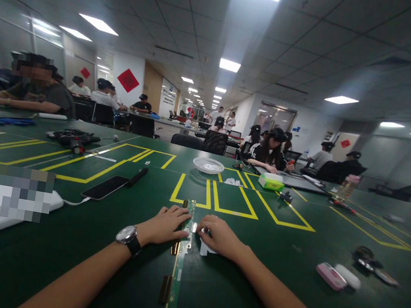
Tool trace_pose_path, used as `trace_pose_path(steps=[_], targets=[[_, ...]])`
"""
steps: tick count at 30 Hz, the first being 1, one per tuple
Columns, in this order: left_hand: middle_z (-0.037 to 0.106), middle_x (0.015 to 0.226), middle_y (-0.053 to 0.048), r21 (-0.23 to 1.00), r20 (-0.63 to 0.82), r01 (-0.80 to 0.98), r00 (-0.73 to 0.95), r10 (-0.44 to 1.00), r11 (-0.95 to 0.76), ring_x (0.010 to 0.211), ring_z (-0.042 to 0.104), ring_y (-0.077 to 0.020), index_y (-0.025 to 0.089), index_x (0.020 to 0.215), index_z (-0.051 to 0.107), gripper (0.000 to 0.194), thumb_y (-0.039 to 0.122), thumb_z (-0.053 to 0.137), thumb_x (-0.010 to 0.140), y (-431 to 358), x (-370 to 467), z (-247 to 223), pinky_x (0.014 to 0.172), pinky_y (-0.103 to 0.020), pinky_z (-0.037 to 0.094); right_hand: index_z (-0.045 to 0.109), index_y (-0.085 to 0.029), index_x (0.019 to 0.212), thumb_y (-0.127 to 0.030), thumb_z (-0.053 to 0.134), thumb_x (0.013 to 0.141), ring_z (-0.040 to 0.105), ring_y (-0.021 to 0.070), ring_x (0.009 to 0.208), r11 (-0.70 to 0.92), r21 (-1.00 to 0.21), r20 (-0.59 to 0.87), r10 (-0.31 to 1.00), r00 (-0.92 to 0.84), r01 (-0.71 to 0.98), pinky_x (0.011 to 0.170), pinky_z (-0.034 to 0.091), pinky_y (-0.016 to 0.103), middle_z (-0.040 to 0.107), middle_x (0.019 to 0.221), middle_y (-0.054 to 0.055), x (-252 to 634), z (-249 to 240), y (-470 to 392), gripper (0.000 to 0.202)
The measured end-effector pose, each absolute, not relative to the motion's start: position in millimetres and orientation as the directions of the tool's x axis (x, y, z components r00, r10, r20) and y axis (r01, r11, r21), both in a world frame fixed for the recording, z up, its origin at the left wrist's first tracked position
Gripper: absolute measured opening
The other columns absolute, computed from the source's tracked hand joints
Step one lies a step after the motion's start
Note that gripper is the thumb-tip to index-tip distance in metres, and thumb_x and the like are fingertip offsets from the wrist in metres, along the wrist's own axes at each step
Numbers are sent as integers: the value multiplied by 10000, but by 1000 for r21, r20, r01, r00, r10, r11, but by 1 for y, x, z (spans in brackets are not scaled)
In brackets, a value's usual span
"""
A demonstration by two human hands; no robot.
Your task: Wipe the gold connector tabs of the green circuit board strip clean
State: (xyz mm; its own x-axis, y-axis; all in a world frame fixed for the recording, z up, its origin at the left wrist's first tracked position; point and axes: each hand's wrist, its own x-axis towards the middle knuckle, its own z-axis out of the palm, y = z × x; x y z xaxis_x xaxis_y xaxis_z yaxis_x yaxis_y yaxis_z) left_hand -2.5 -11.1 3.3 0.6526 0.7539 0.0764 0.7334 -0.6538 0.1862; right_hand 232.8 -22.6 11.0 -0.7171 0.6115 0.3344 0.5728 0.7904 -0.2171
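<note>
Green matting with yellow boxes covers a long table (283, 303) in an open office, where other people sit at the far side. A narrow circuit strip (178, 270) lies on it, running from the near edge away toward the far boxes. The left hand (164, 225), a watch (127, 236) on its wrist, rests flat with fingertips on the strip's left edge. The right hand (220, 236) is curled at the right edge, possibly pinching something small over a white scrap (206, 250). The strip looks light, thin, likely bendy and fragile; it is best held by its long edges. A phone (106, 187) lies to the left.
</note>
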Motion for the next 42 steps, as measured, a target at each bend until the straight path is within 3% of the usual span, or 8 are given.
trace_pose_path(steps=[7,14,25,42], targets=[[336,1467,-65,190,83,725,660,747,-662,1294,291,-302,298,1427,304,591,599,359,922,-11,-3,4,978,-464,284,648,-176,909,-131,535,834,560,167,897,789,-219,349,613,-709,574,811,431,276,618,922,55,232,12,-25,142],[340,1465,-79,177,76,732,656,751,-658,1294,298,-303,279,1426,313,593,591,358,925,-13,-2,6,972,-493,294,639,-149,945,-227,605,804,540,199,935,717,-190,409,679,-610,671,841,421,314,606,965,81,231,7,-25,164],[295,1498,-53,163,51,740,655,754,-653,1307,275,-318,304,1434,299,540,538,338,949,-14,0,6,984,-513,281,704,-186,995,-220,548,875,556,174,928,798,-252,441,598,-669,548,829,429,295,625,961,74,238,-11,-9,200],[324,1482,-48,180,71,733,655,752,-656,1286,297,-313,304,1440,290,553,530,357,941,-11,0,2,970,-506,294,703,-183,1002,-230,522,897,545,178,933,799,-226,432,594,-679,557,830,419,314,611,983,81,237,-9,-9,215]])
